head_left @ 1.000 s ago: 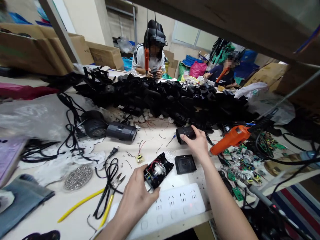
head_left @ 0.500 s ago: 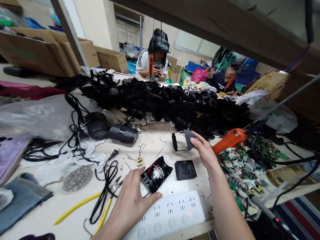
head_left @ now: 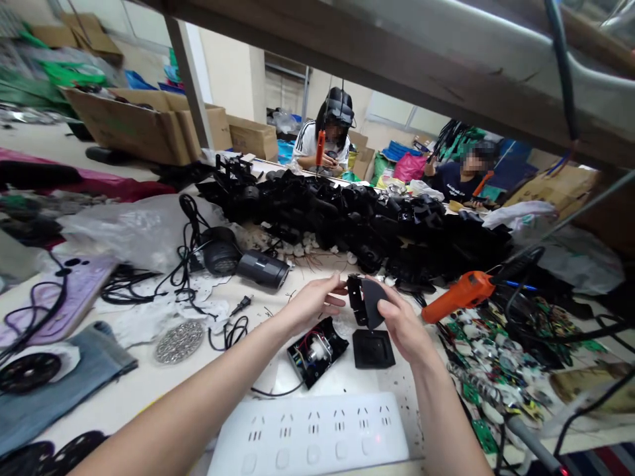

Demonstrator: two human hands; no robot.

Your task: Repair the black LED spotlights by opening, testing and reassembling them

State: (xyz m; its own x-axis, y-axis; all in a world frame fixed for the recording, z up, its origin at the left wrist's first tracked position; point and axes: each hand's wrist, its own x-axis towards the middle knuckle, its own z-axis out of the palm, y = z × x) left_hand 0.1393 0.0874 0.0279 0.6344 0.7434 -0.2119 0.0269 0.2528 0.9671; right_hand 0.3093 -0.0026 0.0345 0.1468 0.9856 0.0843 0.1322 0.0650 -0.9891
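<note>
My right hand (head_left: 404, 325) holds a black plastic housing shell (head_left: 366, 301) above the bench, fingers wrapped round its right side. My left hand (head_left: 313, 303) is raised beside it with fingers curled toward the shell's left edge, fingertips at or just short of it. Below them on the table lie an open black casing (head_left: 317, 351) with red wires and a small motor inside, and a square black cover plate (head_left: 373, 348).
A white power strip (head_left: 310, 436) lies along the near edge. An orange electric screwdriver (head_left: 459, 294) rests at right by green circuit boards (head_left: 489, 367). A heap of black parts (head_left: 357, 221) spans the middle. Two people work at the far side.
My right hand picked the black shell up from the table and brought it nearer. My left hand left the open casing and rose to meet the shell. The view shifted right.
</note>
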